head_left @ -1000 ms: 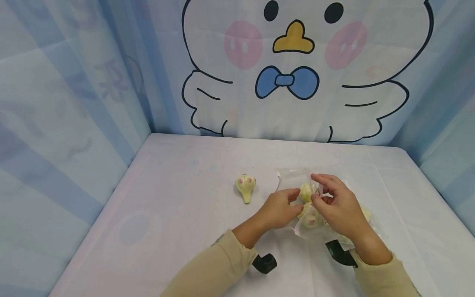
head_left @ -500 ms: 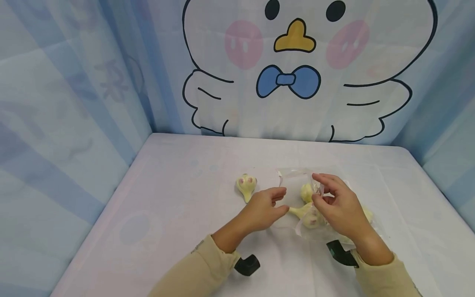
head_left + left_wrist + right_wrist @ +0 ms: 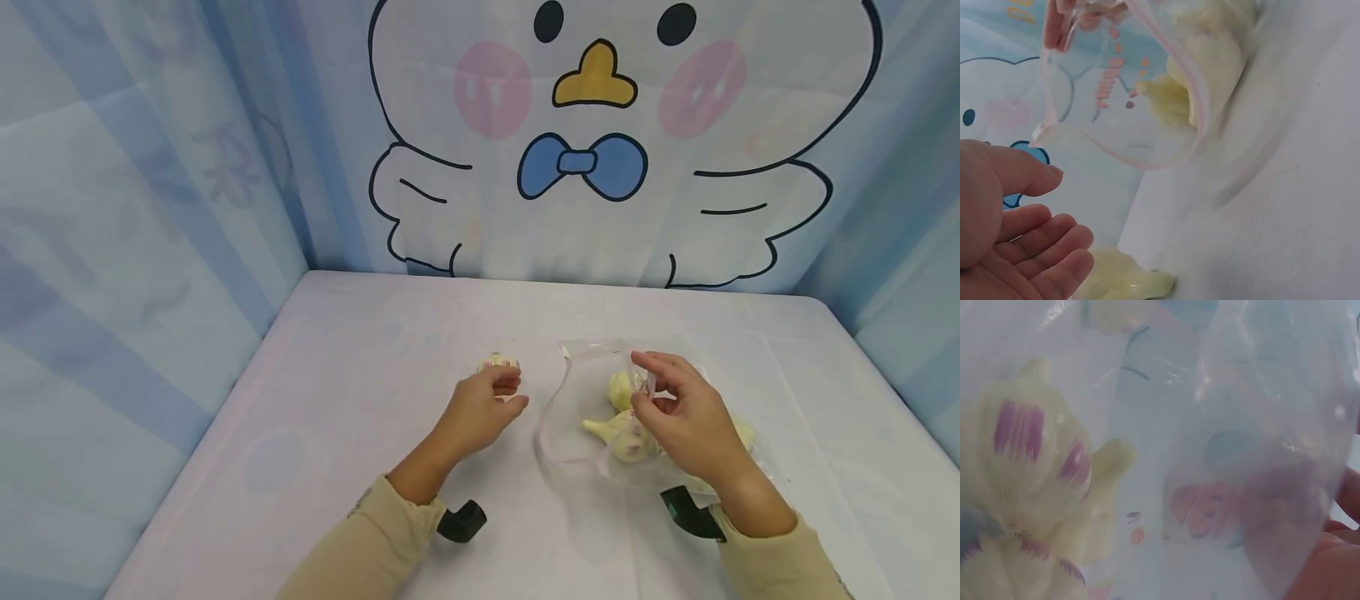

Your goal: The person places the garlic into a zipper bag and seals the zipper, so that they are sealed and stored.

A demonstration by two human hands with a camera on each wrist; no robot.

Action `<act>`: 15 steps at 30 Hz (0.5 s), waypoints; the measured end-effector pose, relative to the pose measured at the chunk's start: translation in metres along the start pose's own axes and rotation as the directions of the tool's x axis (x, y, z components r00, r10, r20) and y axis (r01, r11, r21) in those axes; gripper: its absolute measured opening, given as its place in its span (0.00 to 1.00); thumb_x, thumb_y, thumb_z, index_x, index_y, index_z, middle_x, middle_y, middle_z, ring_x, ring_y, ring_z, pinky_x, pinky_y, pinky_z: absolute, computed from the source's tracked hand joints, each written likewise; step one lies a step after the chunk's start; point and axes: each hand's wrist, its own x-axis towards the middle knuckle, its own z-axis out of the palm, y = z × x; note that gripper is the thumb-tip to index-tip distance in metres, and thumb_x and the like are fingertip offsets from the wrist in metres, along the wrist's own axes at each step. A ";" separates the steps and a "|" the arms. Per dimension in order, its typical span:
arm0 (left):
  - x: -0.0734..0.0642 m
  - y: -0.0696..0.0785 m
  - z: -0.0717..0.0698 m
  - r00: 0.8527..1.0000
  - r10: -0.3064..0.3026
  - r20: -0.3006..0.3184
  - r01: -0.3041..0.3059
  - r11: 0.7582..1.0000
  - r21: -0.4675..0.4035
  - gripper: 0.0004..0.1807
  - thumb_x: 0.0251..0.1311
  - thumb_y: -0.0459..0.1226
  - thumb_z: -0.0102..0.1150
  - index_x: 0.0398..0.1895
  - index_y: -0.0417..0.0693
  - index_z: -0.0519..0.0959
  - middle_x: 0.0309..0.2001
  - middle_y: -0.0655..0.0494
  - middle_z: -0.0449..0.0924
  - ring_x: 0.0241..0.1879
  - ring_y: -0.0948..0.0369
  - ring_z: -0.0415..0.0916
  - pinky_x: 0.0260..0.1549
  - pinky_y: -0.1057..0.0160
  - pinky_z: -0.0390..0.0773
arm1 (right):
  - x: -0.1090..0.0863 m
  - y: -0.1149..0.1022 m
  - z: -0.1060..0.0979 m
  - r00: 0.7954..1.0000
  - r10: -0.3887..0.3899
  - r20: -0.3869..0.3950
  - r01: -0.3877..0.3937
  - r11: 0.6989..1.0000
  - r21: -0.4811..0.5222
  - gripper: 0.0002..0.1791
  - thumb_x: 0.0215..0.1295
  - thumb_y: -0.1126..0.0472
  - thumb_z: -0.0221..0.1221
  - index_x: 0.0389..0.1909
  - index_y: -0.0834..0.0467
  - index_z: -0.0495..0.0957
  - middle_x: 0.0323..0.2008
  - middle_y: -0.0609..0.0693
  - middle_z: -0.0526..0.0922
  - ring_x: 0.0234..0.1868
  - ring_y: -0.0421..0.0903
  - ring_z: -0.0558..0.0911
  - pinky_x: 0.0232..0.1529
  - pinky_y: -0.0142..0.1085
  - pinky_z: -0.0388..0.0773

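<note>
My right hand point(image 3: 690, 421) pinches the upper edge of a clear plastic bag point(image 3: 585, 371) with pink trim, its mouth facing left. Inside lie several pale garlic bulbs point(image 3: 630, 442); purple streaks show on these bulbs point(image 3: 1019, 434) through the film in the right wrist view. To the left of the bag, my left hand point(image 3: 476, 412) hovers with fingers loosely bent and nothing in it. A single garlic bulb point(image 3: 497, 361) rests on the table just beyond its fingertips, partly covered by the hand. In the left wrist view this lone bulb point(image 3: 1119, 278) appears below the fingers.
A pale cloth covers the table point(image 3: 360, 375). Behind it hangs a curtain point(image 3: 585, 233) with a cartoon bird, and a blue patterned curtain point(image 3: 135, 250) lines the left side. A black wrist mount point(image 3: 461, 522) sticks out beside the left sleeve.
The left hand has drawn back from the bag's mouth and moved left to the lone garlic bulb. The right hand keeps its place, still pinching the bag.
</note>
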 end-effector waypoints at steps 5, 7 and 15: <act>0.004 -0.007 -0.004 0.995 -0.040 -0.094 0.039 0.999 -0.006 0.22 0.62 0.34 0.67 0.58 0.36 0.78 0.50 0.46 0.80 0.51 0.51 0.78 0.51 0.55 0.79 | 0.000 0.000 0.000 1.000 0.007 0.008 -0.007 1.000 -0.006 0.24 0.66 0.71 0.59 0.64 0.69 0.73 0.59 0.60 0.74 0.41 0.42 0.68 0.40 0.17 0.73; 0.007 -0.010 -0.004 0.989 -0.045 -0.139 0.050 0.998 0.030 0.23 0.60 0.34 0.69 0.58 0.36 0.77 0.50 0.45 0.77 0.50 0.50 0.76 0.51 0.54 0.78 | 0.000 -0.001 0.000 1.000 0.010 0.008 -0.010 1.000 -0.009 0.24 0.66 0.71 0.59 0.64 0.69 0.73 0.59 0.60 0.74 0.40 0.43 0.68 0.40 0.17 0.73; 0.020 -0.022 0.007 0.962 -0.063 -0.264 0.103 0.985 0.138 0.31 0.55 0.35 0.74 0.62 0.39 0.74 0.57 0.37 0.68 0.55 0.46 0.71 0.54 0.50 0.75 | 0.000 0.000 0.000 1.000 0.015 0.015 -0.015 1.000 -0.001 0.24 0.67 0.71 0.59 0.64 0.70 0.73 0.60 0.60 0.74 0.40 0.42 0.68 0.39 0.18 0.73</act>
